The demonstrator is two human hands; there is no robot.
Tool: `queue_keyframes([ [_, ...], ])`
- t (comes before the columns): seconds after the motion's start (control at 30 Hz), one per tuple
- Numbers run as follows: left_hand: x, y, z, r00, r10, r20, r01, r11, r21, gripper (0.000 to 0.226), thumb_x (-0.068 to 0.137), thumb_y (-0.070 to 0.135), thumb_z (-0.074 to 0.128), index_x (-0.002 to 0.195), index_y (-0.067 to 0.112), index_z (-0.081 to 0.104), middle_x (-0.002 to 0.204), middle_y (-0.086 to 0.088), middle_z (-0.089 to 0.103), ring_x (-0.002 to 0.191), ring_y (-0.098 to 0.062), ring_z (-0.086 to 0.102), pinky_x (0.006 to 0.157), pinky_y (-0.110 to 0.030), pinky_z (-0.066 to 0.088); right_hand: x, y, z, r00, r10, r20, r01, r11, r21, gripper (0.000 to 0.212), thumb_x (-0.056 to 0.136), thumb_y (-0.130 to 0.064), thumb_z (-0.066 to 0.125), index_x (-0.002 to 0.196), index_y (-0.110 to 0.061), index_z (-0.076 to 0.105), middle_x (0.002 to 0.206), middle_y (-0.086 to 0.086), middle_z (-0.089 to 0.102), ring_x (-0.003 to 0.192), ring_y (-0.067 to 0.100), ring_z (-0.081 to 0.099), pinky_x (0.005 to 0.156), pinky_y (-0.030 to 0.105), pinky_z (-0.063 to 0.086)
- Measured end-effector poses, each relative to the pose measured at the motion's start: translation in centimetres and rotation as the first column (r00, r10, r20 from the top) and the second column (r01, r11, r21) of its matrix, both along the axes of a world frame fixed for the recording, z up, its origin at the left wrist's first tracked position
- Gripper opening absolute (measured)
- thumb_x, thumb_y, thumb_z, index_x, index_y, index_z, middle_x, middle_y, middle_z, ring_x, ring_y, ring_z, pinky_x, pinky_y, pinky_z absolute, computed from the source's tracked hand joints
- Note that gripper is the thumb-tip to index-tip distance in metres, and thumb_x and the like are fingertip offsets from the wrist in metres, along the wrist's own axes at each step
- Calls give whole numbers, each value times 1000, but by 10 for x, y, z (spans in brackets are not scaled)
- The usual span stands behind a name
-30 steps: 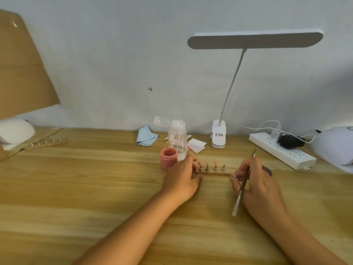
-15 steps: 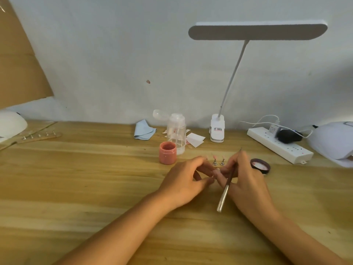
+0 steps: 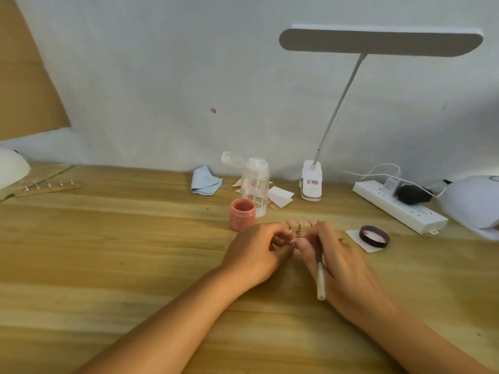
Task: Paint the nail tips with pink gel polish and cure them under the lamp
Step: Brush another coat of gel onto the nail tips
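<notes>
Nail tips [image 3: 289,222] in pink stand on small metal pegs at the middle of the desk [image 3: 108,252]. The row is partly hidden behind my two grips, which meet just in front of it. My right grip [image 3: 343,265] is closed around a slim silver brush [image 3: 320,273], with the handle end pointing back toward me and the working end up beside the pegs. My left grip [image 3: 256,252] has its fingers curled in at the nearest pegs; whether they pinch one I cannot tell, since the fingertips cover that spot. Just left of the tips an open jar of pink gel polish [image 3: 242,215] stands upright, close against a clear pump bottle [image 3: 255,184] behind it whose flip cap is up. To the right a dark round lid [image 3: 374,236] lies on a white paper square [image 3: 351,234]. Along the wall at the back sit a crumpled blue cloth [image 3: 205,183], loose white paper slips [image 3: 280,197] and the clip base of a white desk lamp [image 3: 312,184], whose long flat head reaches out high above. A white power strip [image 3: 397,206] with plugs in it runs toward the right edge, where a white domed curing lamp [image 3: 469,201] sits. At the far left, a second white dome [image 3: 10,168] and a wooden strip [image 3: 46,186] carrying a row of metal pegs lie below a sheet of brown cardboard [image 3: 24,76] against the wall.
</notes>
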State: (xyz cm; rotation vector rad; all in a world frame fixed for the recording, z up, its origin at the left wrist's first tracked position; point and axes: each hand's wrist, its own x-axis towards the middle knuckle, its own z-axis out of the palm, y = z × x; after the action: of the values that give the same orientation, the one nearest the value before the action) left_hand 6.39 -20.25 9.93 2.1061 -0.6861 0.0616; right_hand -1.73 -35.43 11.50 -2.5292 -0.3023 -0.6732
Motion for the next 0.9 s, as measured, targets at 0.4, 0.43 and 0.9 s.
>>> queue_keyframes([
  [0.4,-5,0,6,990,43,134,-73,971,228,6,87,37,58,86,43,58,84,23,53,74,0,44,65,-26,34,67,36,50,997,41,-67,-10,914,406,10,91,-19,55,91,-20,45,71,-6,56,61,9,51,63,37,45],
  [0.43,-4,1,7,991,34,126,-64,969,237,4,88,39,59,86,43,59,88,23,53,72,-1,45,65,-26,34,77,40,53,995,27,-95,12,919,393,10,88,-17,60,87,-18,50,71,-5,63,64,11,56,62,34,46],
  [0.9,10,11,6,1000,-11,-11,12,991,130,12,83,34,68,73,41,63,83,29,65,62,6,52,63,-15,38,123,52,41,947,-216,-239,225,974,11,21,82,-46,65,74,-27,61,61,-9,48,74,23,57,63,31,38],
])
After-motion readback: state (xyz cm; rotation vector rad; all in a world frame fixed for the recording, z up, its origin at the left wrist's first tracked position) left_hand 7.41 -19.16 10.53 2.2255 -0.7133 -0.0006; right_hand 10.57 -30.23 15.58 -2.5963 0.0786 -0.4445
